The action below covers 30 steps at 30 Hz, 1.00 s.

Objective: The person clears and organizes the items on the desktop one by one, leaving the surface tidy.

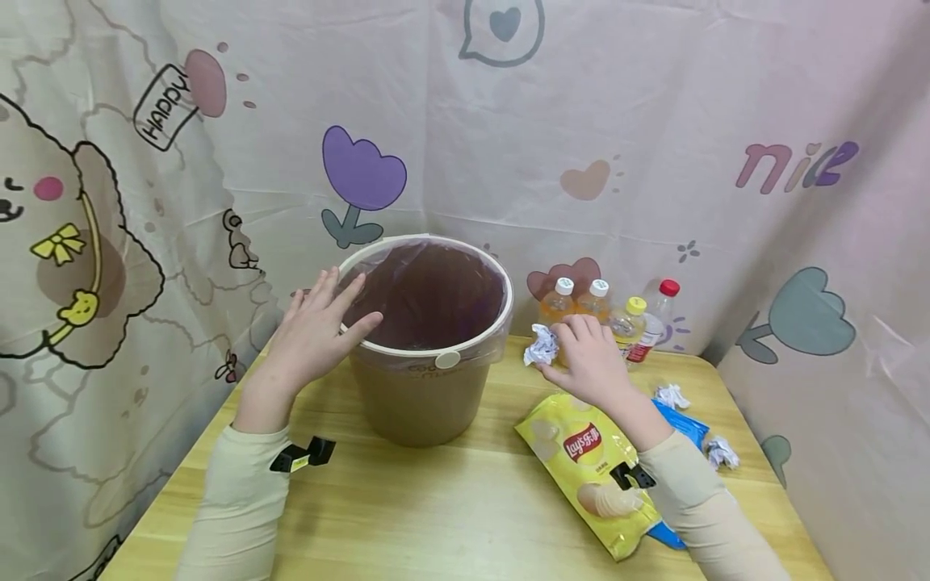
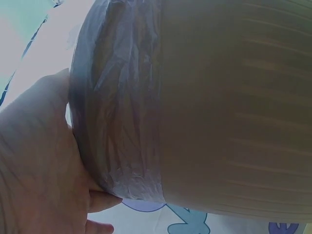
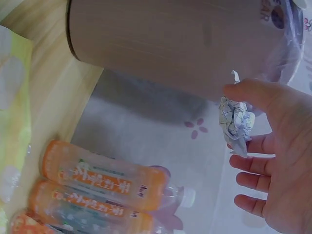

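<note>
A brown trash bin (image 1: 421,407) with a cream rim and a clear plastic liner (image 2: 129,97) stands on the table. My left hand (image 1: 308,335) rests at the left side of its rim, fingers spread and fairly straight. Right of the bin, my right hand (image 1: 592,359) pinches a crumpled paper ball (image 1: 541,345) between thumb and fingers. In the right wrist view the paper ball (image 3: 235,124) is held off the table, near the upper part of the bin (image 3: 161,44). The inside of the bin looks dark; its bottom is hidden.
Several plastic bottles (image 1: 558,303) stand behind my right hand, with white, yellow and red caps. A yellow chip bag (image 1: 563,464) lies under my right forearm, over a blue packet (image 1: 683,421). Two more paper balls (image 1: 672,395) lie at the table's right. A printed curtain (image 1: 436,105) surrounds the table.
</note>
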Available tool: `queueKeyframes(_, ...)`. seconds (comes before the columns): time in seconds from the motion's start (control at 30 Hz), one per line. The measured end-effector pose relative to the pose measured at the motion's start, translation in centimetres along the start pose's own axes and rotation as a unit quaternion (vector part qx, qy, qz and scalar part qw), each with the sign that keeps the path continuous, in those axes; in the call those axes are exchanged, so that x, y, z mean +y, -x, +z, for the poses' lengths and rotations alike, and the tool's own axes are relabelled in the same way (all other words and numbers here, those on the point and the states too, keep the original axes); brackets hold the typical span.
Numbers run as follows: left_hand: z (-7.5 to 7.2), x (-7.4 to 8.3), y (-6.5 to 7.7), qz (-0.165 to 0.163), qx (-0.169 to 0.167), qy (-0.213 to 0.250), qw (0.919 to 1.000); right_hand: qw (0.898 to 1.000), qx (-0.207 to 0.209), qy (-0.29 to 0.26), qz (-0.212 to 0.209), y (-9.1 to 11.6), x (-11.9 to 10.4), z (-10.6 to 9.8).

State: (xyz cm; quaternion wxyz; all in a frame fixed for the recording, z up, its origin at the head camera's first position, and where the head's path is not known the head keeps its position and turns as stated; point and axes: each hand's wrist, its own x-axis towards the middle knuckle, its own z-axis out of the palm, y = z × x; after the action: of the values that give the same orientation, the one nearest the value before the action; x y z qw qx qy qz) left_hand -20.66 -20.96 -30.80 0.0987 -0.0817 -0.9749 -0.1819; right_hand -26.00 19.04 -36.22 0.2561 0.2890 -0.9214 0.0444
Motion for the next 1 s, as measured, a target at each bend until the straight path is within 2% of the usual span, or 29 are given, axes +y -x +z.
queueKeyframes(0.43, 0.2, 0.2, 0.1, -0.006, -0.003, 0.002, 1.0000, 0.999, 0.036, 0.010, -0.027, -1.4, 0.3, -2.8)
queueKeyframes(0.7, 0.1, 0.2, 0.2, -0.005, 0.003, 0.000, 1.0000, 0.999, 0.033, 0.002, -0.013, -2.3, 0.4, -4.4)
queueKeyframes(1.0, -0.1, 0.3, 0.2, -0.005, -0.005, 0.001, 1.0000, 0.998, 0.067, -0.018, -0.007, -3.3, 0.2, -5.3)
